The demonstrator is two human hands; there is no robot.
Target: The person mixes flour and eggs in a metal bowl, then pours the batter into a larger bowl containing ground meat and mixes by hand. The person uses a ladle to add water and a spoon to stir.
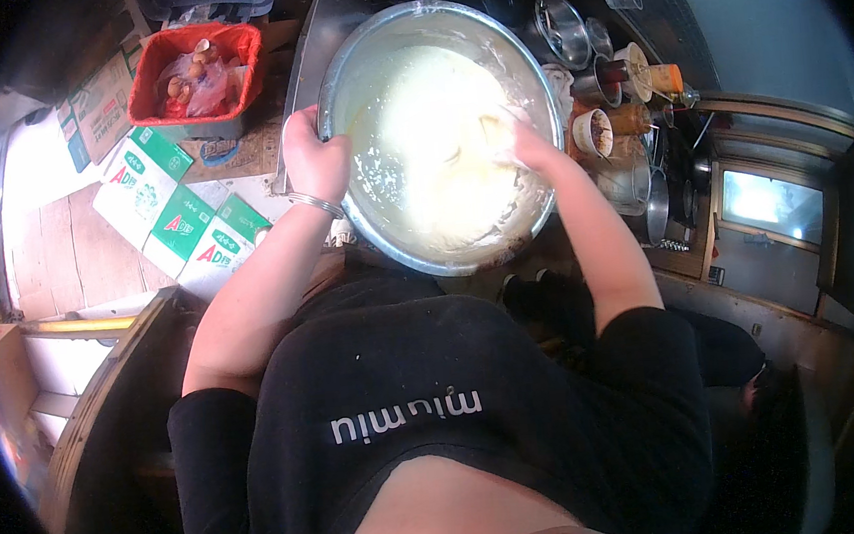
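A large stainless steel bowl (pixel 389 259) is in front of me, tilted so that its inside faces me. Pale, wet dough or thick batter (pixel 433 153) fills much of it, washed out by glare. My left hand (pixel 317 155), with a metal bangle at the wrist, grips the bowl's left rim, thumb over the edge. Inside the bowl on the right, my right hand (pixel 526 142) is in the pale mixture, its fingers coated and partly hidden. Whether those fingers are closed around any of it is unclear. Smears of the mixture cling to the bowl's wall.
Left of the bowl stands a bin with a red liner (pixel 242 63) holding eggshells. Flattened green-and-white cartons (pixel 166 205) lie below it. Seasoning containers (pixel 622 120) and metal bowls (pixel 562 27) crowd the right. A person's dark-clothed leg (pixel 723 349) shows at lower right.
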